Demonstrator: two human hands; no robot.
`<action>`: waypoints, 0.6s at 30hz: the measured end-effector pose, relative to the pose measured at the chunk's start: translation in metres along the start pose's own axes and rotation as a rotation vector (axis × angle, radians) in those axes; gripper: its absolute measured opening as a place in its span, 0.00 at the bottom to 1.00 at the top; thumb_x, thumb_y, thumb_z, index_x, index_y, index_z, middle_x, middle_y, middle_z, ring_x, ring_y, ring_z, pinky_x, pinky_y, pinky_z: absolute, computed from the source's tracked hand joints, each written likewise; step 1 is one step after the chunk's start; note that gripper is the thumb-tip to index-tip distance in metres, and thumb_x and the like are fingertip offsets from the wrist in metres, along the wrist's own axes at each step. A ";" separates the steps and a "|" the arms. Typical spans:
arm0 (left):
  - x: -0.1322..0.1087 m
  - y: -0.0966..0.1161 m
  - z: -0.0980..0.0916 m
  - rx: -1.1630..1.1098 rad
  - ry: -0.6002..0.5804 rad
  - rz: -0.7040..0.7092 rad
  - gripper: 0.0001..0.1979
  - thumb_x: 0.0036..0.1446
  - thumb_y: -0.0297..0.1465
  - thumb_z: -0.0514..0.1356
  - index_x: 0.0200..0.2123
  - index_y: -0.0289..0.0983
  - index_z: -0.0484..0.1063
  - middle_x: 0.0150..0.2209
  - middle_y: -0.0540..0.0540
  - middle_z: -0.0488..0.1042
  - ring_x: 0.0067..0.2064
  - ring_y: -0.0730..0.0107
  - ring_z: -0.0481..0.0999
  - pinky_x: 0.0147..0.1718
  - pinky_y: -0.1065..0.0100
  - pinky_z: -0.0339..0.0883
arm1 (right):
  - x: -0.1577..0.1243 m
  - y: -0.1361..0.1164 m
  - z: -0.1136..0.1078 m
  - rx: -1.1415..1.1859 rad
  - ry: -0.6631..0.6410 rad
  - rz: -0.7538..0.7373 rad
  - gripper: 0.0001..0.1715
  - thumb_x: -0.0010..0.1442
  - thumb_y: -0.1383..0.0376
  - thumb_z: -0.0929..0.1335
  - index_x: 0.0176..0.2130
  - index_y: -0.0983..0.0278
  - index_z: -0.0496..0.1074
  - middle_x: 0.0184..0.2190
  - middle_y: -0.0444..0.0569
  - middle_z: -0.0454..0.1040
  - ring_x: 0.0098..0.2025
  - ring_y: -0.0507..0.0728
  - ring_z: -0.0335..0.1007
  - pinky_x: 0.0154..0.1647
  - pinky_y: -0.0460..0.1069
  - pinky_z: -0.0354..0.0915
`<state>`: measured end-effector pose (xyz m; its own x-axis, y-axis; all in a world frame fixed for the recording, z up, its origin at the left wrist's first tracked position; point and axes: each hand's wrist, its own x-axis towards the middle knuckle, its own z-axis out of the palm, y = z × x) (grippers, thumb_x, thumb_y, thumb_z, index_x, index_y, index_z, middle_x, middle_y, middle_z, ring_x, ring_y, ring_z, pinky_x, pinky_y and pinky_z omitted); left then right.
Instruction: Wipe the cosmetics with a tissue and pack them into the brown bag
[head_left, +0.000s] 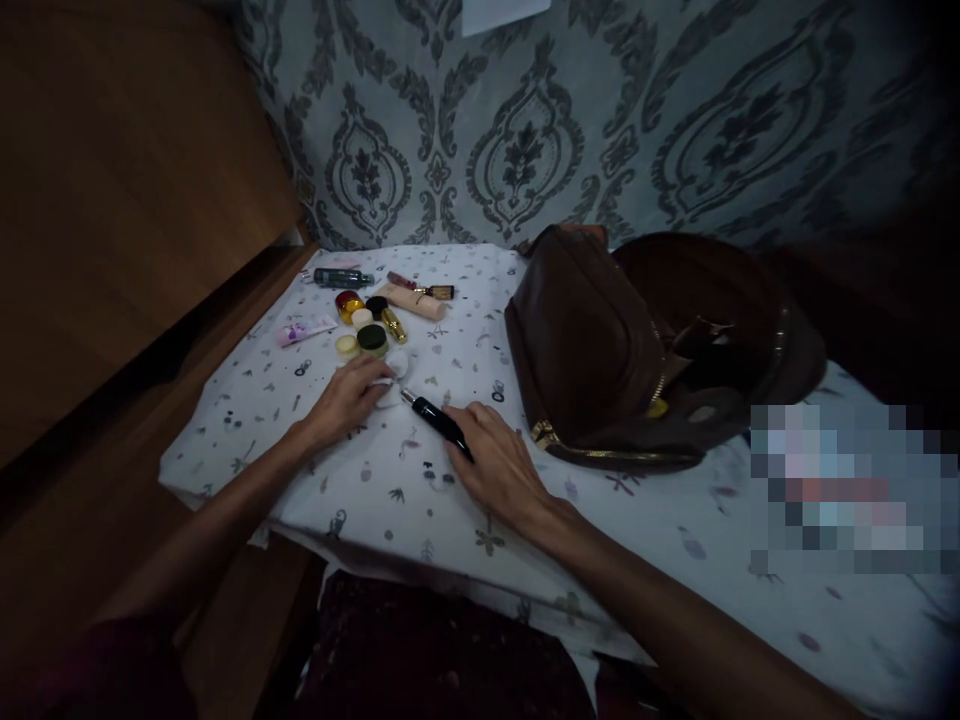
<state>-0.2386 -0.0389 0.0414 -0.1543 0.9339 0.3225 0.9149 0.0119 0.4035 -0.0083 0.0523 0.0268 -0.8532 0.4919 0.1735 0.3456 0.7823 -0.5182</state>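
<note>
My right hand (491, 455) is closed round a black tube (439, 423) with a silvery end that points left. Just left of that end, my left hand (352, 395) holds something small and white (390, 393), perhaps a pad or tissue; its shape is unclear. Beyond my left hand stand a dark green-lidded jar (372, 341), a pale yellow jar (347, 346) and a gold tube (394, 326). Further back are a red and amber jar (349, 306) and a beige tube (412, 301). A white and purple tube (306, 331) lies to the left.
A large open brown bag (589, 340) stands on the patterned white cloth (427, 530) at the right. Behind the jars lies a dark green bottle (343, 278). Wooden furniture (135, 200) borders the left side, and a patterned wall (525, 150) the back. A blurred patch covers the far right.
</note>
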 end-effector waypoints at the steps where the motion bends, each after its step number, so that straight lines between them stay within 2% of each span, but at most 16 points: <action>1: -0.002 0.003 -0.001 -0.043 0.022 0.012 0.09 0.65 0.32 0.55 0.43 0.36 0.73 0.42 0.43 0.73 0.45 0.61 0.73 0.47 0.60 0.68 | 0.000 0.003 0.000 0.036 0.013 -0.015 0.24 0.62 0.69 0.63 0.57 0.66 0.68 0.45 0.57 0.71 0.48 0.64 0.68 0.46 0.57 0.67; 3: -0.005 0.011 -0.003 -0.121 0.029 0.086 0.10 0.66 0.34 0.55 0.45 0.37 0.73 0.44 0.42 0.74 0.48 0.62 0.73 0.49 0.61 0.67 | -0.001 0.008 -0.001 0.162 0.036 -0.049 0.23 0.63 0.68 0.63 0.57 0.64 0.68 0.43 0.56 0.71 0.46 0.62 0.69 0.47 0.57 0.67; 5: -0.008 0.020 -0.003 -0.150 -0.018 0.203 0.13 0.68 0.34 0.53 0.49 0.37 0.72 0.48 0.41 0.74 0.52 0.61 0.71 0.53 0.60 0.65 | -0.001 0.012 -0.003 0.360 0.038 -0.068 0.21 0.63 0.65 0.64 0.55 0.63 0.70 0.43 0.53 0.72 0.45 0.60 0.70 0.48 0.56 0.67; 7: -0.010 0.026 -0.003 -0.136 -0.081 0.280 0.15 0.69 0.34 0.50 0.52 0.37 0.70 0.50 0.40 0.73 0.54 0.61 0.70 0.54 0.60 0.64 | 0.000 0.014 -0.007 0.610 -0.013 -0.039 0.20 0.63 0.61 0.65 0.53 0.63 0.72 0.44 0.52 0.74 0.47 0.60 0.71 0.50 0.55 0.67; 10: -0.011 0.031 -0.001 -0.147 -0.108 0.215 0.15 0.70 0.36 0.47 0.48 0.36 0.69 0.43 0.42 0.73 0.45 0.64 0.72 0.47 0.64 0.66 | 0.001 0.014 -0.011 0.879 -0.133 0.050 0.22 0.61 0.57 0.67 0.52 0.64 0.73 0.46 0.52 0.77 0.50 0.60 0.72 0.51 0.55 0.66; 13: -0.008 0.036 -0.001 -0.240 -0.079 0.049 0.17 0.70 0.39 0.45 0.35 0.37 0.66 0.31 0.49 0.68 0.33 0.71 0.68 0.36 0.69 0.63 | 0.002 0.012 -0.013 0.823 -0.123 -0.019 0.21 0.61 0.59 0.68 0.52 0.63 0.73 0.45 0.52 0.76 0.49 0.60 0.72 0.51 0.56 0.67; 15: -0.005 0.038 0.000 -0.363 -0.049 -0.059 0.19 0.69 0.43 0.46 0.29 0.38 0.61 0.27 0.53 0.62 0.30 0.73 0.63 0.32 0.70 0.59 | 0.002 0.012 -0.011 0.660 -0.041 -0.143 0.20 0.62 0.61 0.67 0.53 0.62 0.72 0.43 0.52 0.74 0.47 0.59 0.71 0.50 0.56 0.67; 18: 0.001 0.037 0.003 -0.586 -0.046 -0.194 0.22 0.65 0.48 0.50 0.25 0.39 0.56 0.25 0.54 0.58 0.28 0.74 0.59 0.29 0.71 0.57 | 0.001 0.014 -0.008 0.457 0.057 -0.278 0.21 0.64 0.63 0.65 0.56 0.62 0.69 0.40 0.52 0.69 0.41 0.58 0.69 0.43 0.54 0.68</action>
<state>-0.2040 -0.0365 0.0534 -0.2690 0.9490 0.1643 0.5126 -0.0033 0.8586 -0.0009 0.0663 0.0264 -0.8612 0.3200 0.3949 -0.1062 0.6465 -0.7555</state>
